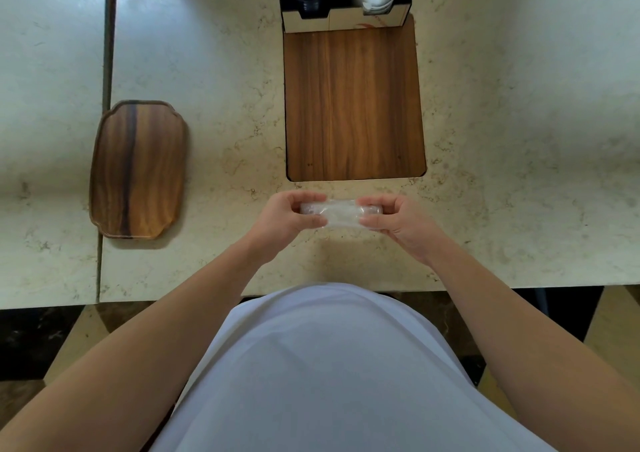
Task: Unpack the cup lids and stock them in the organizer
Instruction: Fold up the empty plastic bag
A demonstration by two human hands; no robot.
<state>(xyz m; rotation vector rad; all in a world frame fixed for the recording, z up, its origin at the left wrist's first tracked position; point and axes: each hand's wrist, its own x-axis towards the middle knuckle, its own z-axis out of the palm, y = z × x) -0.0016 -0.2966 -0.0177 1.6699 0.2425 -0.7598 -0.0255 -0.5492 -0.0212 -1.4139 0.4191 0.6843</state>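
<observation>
Clear plastic pack of lids [341,213] pinched at each end by left hand [287,217] and right hand [403,224] fingers

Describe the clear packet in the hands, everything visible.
The clear packet looks like thin, glossy, see-through plastic wrap around pale stacked contents that cannot be made out clearly. It lies sideways above the marble counter, just short of the wooden board. The left hand pinches its left end and the right hand its right end. Whether it is opened cannot be told.
</observation>
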